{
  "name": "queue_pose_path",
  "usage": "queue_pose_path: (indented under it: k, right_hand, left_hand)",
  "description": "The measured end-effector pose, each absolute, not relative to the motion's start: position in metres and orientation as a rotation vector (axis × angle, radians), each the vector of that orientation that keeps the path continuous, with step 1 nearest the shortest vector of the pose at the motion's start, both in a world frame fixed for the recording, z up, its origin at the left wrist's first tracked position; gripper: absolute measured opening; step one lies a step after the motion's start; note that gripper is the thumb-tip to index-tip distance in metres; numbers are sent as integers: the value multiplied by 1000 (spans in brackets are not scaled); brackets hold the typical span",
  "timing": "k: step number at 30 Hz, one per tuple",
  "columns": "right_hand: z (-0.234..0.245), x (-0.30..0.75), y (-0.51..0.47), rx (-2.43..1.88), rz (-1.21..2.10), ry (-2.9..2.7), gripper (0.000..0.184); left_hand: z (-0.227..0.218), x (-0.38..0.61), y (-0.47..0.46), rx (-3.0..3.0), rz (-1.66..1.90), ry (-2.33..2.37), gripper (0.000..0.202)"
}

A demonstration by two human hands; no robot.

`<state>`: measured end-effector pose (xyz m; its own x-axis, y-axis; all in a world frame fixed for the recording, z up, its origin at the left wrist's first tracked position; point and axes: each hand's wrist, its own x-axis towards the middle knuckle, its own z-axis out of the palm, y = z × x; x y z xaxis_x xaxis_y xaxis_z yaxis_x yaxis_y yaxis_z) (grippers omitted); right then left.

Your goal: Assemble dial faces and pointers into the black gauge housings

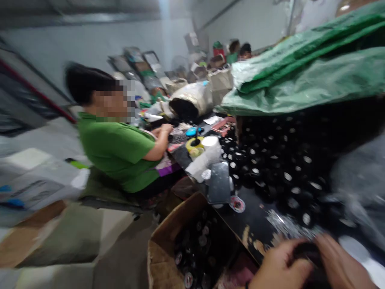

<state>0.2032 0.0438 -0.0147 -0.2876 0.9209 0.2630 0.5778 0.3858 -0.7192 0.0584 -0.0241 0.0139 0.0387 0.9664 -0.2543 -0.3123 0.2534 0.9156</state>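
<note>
Left hand (281, 265) + right hand (344, 261): gripping dark rounded object (313, 259) | brown cardboard box (164, 251): by left edge of black tabletop (236, 222)

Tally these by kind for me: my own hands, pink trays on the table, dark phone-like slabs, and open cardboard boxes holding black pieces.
Your left hand and right hand: 2
Pink tray: 1
Dark phone-like slab: 1
Open cardboard box: 1
Total: 5
</note>
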Motion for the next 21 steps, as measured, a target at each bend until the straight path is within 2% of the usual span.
queue_pose_path:
  k: [4, 10, 14, 17, 19, 21]
  right_hand:
    - [25, 183, 36, -1379, 564, -1923, 46]
    - [26, 165, 38, -1477, 515, -1944, 53]
    - [31, 180, 30, -1277, 850, -2029, 47]
    - [26, 198, 27, -1320, 980, -1899, 40]
    - [22, 201, 25, -1382, 1023, -1862, 37]
    - [21, 196, 24, -1352, 1112, -1934, 32]
  left_hand:
    - [37, 54, -25, 855, 1210, 1246, 32]
    - [28, 47, -15, 882, 1131, 1327, 32]
    - [2, -1, -53, 987, 1004, 1414, 38]
    - [-32, -52, -96, 1004, 964, 1775, 39]
    - [-46, -73, -111, 1219, 912, 2062, 40]
    - [-47, -75, -102, 1576, 908, 2128, 40]
